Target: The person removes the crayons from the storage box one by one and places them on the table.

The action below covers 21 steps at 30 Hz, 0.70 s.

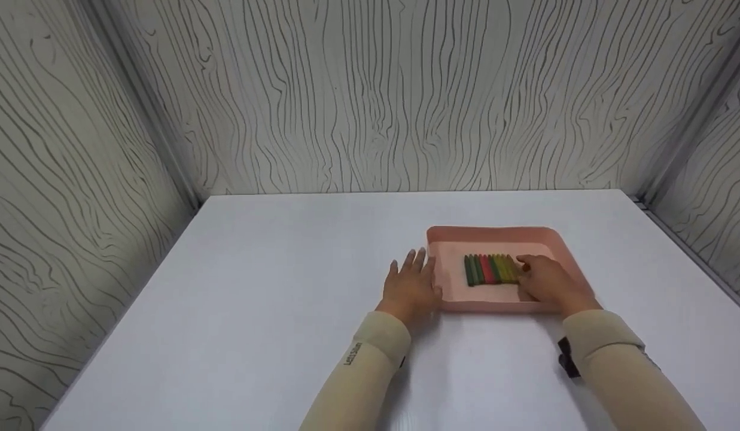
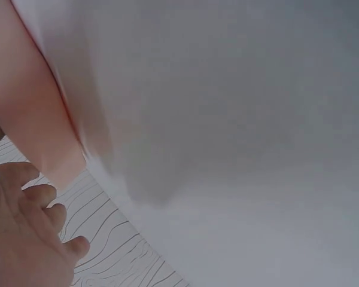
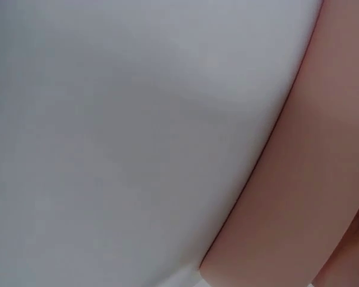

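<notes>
A row of crayons (image 1: 488,269), green, red and yellowish, lies side by side in a shallow pink tray (image 1: 459,296). My right hand (image 1: 549,278) reaches over the tray's right part, with bent fingers right at the row's right end. Whether it pinches a crayon there, I cannot tell. Fingers spread, my left hand (image 1: 410,290) lies along the tray's left wall. In the left wrist view, the left hand (image 2: 24,233) shows beside the pink wall. The right wrist view catches the tray's outer wall (image 3: 287,179) and only a sliver of the right hand (image 3: 350,257).
The tray stands on a white table (image 1: 256,299), right of the middle. Panels with a wood-grain line pattern (image 1: 375,96) rise behind and at both sides. A small black item (image 1: 567,359) shows at the right sleeve's cuff (image 1: 606,332).
</notes>
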Each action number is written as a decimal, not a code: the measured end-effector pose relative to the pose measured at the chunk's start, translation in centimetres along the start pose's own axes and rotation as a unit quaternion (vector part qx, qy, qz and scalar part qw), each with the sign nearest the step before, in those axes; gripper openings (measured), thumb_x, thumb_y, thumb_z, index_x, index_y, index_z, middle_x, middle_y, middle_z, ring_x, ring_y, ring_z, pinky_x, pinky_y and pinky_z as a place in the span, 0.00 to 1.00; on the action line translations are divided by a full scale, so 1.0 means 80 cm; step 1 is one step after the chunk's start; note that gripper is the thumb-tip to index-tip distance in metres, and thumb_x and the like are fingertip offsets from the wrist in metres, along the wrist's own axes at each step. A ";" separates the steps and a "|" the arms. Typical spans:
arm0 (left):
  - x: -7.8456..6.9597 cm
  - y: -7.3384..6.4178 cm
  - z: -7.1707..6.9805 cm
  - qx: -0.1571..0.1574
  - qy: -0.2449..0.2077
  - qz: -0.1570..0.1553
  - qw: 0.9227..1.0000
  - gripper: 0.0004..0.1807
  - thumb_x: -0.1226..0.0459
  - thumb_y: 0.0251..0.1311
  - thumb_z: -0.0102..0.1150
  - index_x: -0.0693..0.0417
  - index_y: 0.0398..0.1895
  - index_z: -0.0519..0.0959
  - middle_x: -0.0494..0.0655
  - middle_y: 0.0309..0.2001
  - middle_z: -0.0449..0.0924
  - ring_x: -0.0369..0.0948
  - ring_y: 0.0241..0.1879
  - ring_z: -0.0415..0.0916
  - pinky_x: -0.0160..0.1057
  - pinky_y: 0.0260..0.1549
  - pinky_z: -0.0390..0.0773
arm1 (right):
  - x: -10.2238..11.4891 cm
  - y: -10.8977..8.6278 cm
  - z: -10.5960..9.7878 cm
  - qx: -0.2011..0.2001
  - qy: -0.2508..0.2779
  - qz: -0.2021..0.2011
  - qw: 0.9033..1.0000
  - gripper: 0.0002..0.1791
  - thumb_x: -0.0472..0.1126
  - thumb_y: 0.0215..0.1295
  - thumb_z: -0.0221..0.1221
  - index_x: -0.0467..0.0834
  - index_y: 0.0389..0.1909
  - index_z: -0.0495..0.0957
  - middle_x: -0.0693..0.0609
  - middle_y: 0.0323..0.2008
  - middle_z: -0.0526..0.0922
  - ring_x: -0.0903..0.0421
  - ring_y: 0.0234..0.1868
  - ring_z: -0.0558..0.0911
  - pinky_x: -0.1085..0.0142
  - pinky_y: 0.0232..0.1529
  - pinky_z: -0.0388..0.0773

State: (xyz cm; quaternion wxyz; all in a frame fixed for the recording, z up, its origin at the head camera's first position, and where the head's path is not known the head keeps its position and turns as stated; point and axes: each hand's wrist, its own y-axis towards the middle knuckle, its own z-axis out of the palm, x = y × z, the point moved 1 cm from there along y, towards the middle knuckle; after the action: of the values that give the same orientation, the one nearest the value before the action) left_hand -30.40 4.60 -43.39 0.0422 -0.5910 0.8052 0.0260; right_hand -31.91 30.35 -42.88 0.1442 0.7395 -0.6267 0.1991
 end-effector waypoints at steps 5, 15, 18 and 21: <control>0.009 -0.003 -0.002 0.003 0.012 0.021 1.000 0.33 0.48 0.69 0.39 0.47 0.75 0.54 0.42 0.74 0.48 0.40 0.73 0.42 0.46 0.69 0.48 | 0.001 0.000 0.001 -0.003 0.027 -0.011 1.000 0.28 0.34 0.63 0.51 0.21 0.61 0.63 0.27 0.51 0.74 0.37 0.49 0.76 0.46 0.48 0.74; 0.026 -0.021 -0.008 0.013 -0.001 0.036 0.999 0.34 0.48 0.69 0.42 0.52 0.74 0.55 0.43 0.74 0.50 0.40 0.72 0.44 0.43 0.69 0.47 | 0.016 -0.004 0.010 0.019 0.094 0.021 0.995 0.30 0.35 0.60 0.58 0.22 0.59 0.66 0.31 0.51 0.76 0.45 0.47 0.75 0.56 0.45 0.76; 0.037 -0.027 -0.007 0.015 -0.011 0.037 0.999 0.34 0.48 0.69 0.42 0.53 0.74 0.55 0.44 0.74 0.51 0.41 0.72 0.44 0.43 0.69 0.47 | 0.025 -0.005 0.015 0.024 0.116 0.037 0.992 0.29 0.36 0.60 0.59 0.23 0.58 0.67 0.33 0.51 0.76 0.47 0.46 0.75 0.59 0.43 0.76; 0.049 -0.034 -0.007 0.013 -0.018 0.038 0.999 0.35 0.49 0.68 0.43 0.54 0.74 0.55 0.45 0.73 0.51 0.42 0.72 0.45 0.43 0.69 0.47 | 0.035 -0.005 0.020 0.029 0.142 0.056 0.988 0.28 0.37 0.59 0.59 0.24 0.57 0.69 0.35 0.48 0.78 0.51 0.37 0.76 0.64 0.32 0.75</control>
State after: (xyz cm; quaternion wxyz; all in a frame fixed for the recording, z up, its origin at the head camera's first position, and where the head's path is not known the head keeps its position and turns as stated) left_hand -29.01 0.04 -43.19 0.0632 -0.5586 0.8266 0.0274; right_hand -30.91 27.20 -42.96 0.1989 0.6713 -0.6344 0.3275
